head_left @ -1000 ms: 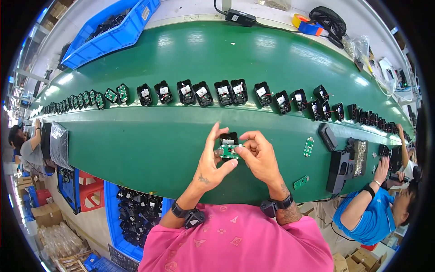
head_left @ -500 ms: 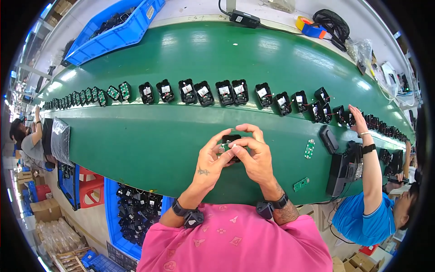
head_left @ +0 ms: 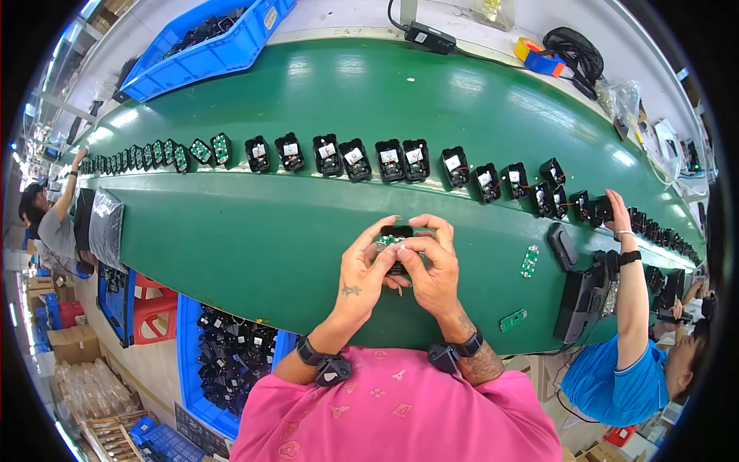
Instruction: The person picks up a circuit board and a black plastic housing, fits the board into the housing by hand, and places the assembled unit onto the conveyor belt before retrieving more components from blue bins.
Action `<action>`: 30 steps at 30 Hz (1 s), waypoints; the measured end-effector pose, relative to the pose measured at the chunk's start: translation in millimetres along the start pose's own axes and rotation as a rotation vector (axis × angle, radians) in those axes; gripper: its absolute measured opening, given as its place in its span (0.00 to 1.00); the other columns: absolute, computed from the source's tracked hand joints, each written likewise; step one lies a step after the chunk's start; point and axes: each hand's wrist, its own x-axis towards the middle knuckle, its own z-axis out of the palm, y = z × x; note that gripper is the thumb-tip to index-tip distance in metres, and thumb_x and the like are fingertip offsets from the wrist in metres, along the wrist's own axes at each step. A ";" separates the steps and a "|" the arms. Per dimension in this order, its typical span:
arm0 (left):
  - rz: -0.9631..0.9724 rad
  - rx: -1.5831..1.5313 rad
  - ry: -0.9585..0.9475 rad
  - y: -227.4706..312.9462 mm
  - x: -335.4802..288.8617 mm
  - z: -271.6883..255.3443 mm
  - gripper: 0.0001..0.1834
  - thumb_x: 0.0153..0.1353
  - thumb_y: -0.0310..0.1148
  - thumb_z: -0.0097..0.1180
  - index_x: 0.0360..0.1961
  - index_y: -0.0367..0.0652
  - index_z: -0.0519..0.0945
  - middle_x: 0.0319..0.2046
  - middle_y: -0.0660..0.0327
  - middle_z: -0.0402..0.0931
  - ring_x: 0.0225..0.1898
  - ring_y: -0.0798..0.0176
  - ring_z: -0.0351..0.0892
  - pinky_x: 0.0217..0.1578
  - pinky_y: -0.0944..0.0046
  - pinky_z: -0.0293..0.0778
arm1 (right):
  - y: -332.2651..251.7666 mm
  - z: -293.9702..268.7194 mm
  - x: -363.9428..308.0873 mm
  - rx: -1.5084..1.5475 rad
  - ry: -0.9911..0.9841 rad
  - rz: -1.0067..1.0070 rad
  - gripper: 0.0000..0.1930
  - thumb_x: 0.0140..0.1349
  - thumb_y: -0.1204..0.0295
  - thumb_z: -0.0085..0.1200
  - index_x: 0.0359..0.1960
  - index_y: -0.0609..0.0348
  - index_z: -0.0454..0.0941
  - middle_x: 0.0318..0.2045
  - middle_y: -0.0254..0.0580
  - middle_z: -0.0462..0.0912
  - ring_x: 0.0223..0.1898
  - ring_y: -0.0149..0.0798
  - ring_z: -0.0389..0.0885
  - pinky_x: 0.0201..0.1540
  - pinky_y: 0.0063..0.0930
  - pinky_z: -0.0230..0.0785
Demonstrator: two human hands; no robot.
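Between my two hands, above the near part of the bench, is a small open black plastic housing. A green circuit board lies across its opening, partly covered by my thumbs. My left hand is curled round the housing's left side, with its thumb on the board. From the right, my right hand grips the housing, and its thumb and index finger meet over the board near a small white part. How far the board sits inside is hidden by my fingers.
A row of black housings crosses the green bench; those at left hold green boards. Two loose boards and a black device lie right. A co-worker's hand touches housings there. Blue bins stand far left and below.
The board, tilted at the housing's left before, now lies more level across it under my thumbs. The co-worker's hand at right has come down onto the housings. The view has shifted slightly.
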 end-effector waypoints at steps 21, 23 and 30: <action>0.476 0.193 0.150 1.6 -7.5 15.5 0.23 0.68 0.24 0.56 0.63 0.35 0.70 0.52 0.55 0.77 0.42 0.67 0.81 0.38 0.69 0.83 | -51.2 -15.8 10.7 -0.187 -0.127 0.034 0.02 0.60 0.79 0.59 0.31 0.65 0.79 0.27 0.44 0.76 0.24 0.46 0.78 0.25 0.37 0.70; 0.515 0.221 0.150 1.2 -7.7 14.7 0.23 0.68 0.23 0.56 0.63 0.35 0.71 0.52 0.55 0.77 0.43 0.67 0.81 0.39 0.69 0.83 | -52.1 -19.8 11.8 -0.193 -0.152 0.011 0.02 0.60 0.80 0.59 0.32 0.65 0.79 0.26 0.42 0.75 0.23 0.40 0.76 0.24 0.32 0.67; 0.751 0.521 0.113 -3.4 -3.2 5.1 0.21 0.67 0.22 0.57 0.60 0.36 0.74 0.54 0.53 0.78 0.46 0.65 0.82 0.40 0.68 0.82 | -50.6 -24.8 13.1 -0.194 -0.207 -0.026 0.03 0.60 0.80 0.58 0.30 0.66 0.78 0.25 0.40 0.73 0.22 0.34 0.73 0.24 0.28 0.65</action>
